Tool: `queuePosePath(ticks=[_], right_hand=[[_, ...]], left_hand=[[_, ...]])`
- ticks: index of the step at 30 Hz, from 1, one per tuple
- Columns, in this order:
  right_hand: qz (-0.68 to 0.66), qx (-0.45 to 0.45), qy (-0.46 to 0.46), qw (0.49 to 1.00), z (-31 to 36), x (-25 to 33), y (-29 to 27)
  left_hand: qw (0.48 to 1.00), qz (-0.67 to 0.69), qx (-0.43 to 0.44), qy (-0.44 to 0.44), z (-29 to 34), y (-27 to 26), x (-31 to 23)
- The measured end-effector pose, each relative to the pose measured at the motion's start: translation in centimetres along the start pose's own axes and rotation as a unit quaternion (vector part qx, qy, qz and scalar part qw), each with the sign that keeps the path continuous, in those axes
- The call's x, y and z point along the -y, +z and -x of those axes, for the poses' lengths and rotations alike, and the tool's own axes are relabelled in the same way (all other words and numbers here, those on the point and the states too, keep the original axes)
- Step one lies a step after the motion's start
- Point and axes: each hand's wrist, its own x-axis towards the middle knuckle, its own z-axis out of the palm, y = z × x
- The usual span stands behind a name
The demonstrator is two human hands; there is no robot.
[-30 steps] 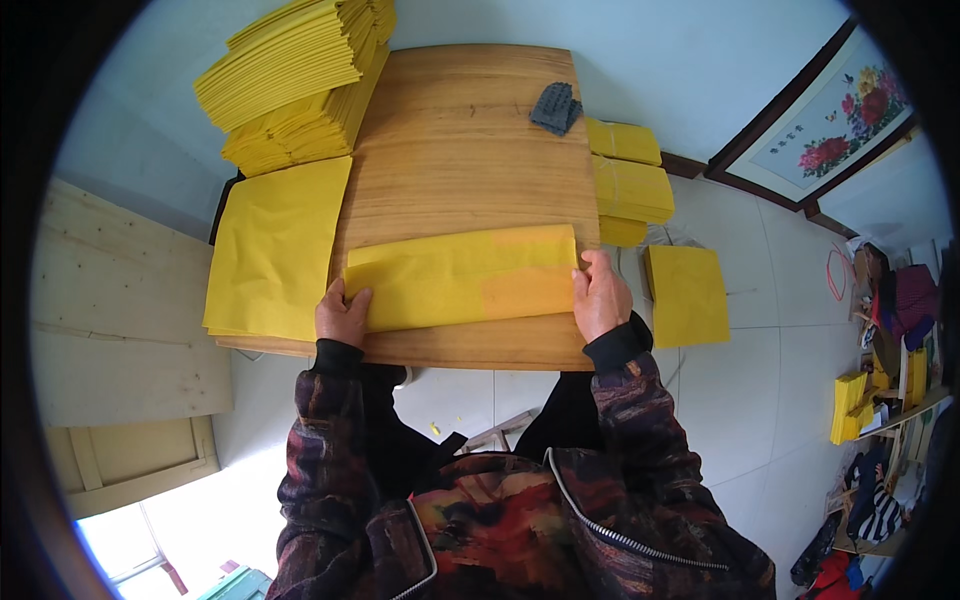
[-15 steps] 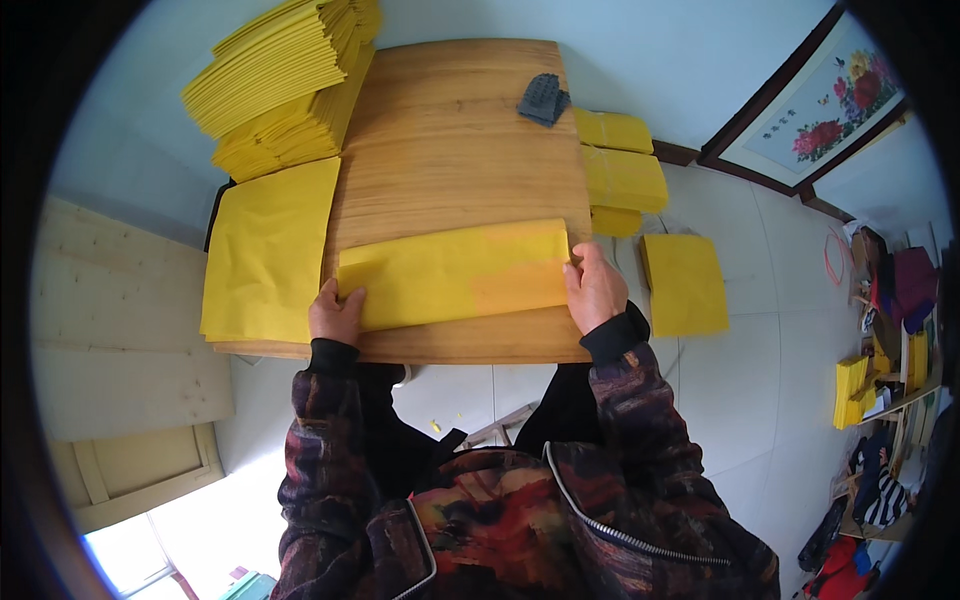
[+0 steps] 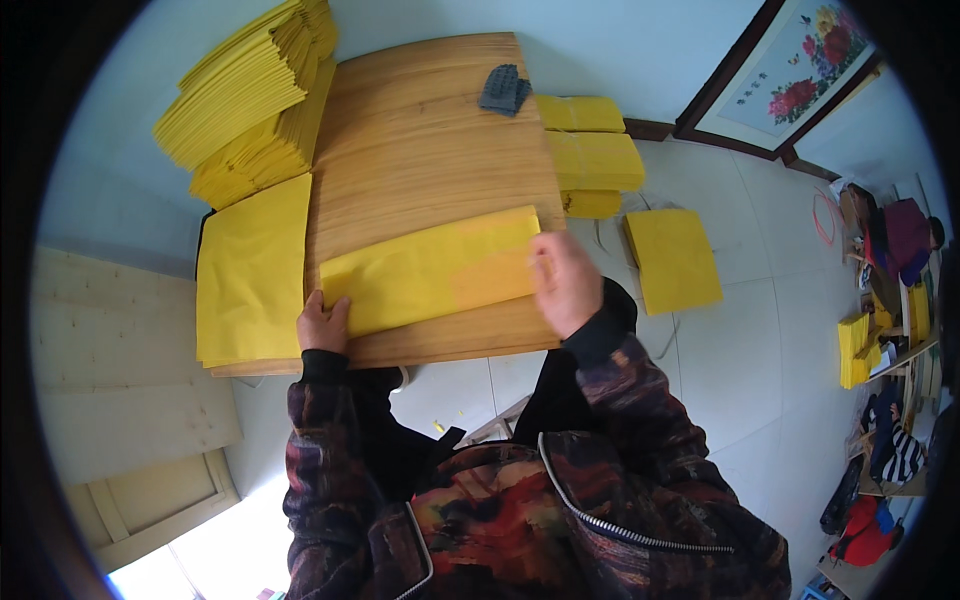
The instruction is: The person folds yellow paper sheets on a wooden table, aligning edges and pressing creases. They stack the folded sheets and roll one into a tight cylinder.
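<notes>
A folded yellow sheet (image 3: 435, 268), which looks like paper, lies as a long band across the near part of the wooden table. My left hand (image 3: 323, 322) grips its left end, with the thumb on top and the fingers around the edge. At the other end, my right hand (image 3: 566, 285) is closed with curled fingers, slightly blurred, overlapping the sheet's right edge. Whether anything sits inside those fingers is hidden. Flat yellow sheets (image 3: 253, 270) rest to the left of my left hand.
A tall stack of folded yellow sheets (image 3: 240, 95) rises at the far left. A dark grey knitted item (image 3: 503, 90) lies near the table's (image 3: 420, 130) far right corner. Tied yellow bundles (image 3: 595, 160) and a yellow pile (image 3: 675, 260) stand right of the table. Cluttered shelves (image 3: 905, 360) line the far right.
My right hand has gone from a thumb-and-finger hold at the sheet's right edge to a curled, blurred shape there. My left hand keeps its hold. The whole view has shifted and turned slightly.
</notes>
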Motion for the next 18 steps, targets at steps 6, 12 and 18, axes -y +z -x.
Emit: queuePosePath(ticks=[6, 12, 18], right_hand=[[0.13, 0.22, -0.129, 0.958, 1.3, 3.3, 4.3], [0.168, 0.245, -0.082, 0.951, 1.8, 2.0, 5.2], [0.157, 0.252, -0.07, 0.952, 1.9, 1.9, 5.3]], left_hand=[[0.999, 0.038, -0.013, 0.007, -0.3, 0.3, 0.5], [0.998, 0.055, -0.024, 0.025, -0.2, 0.8, 1.0], [0.999, 0.023, -0.033, 0.035, -0.1, 0.6, 0.7]])
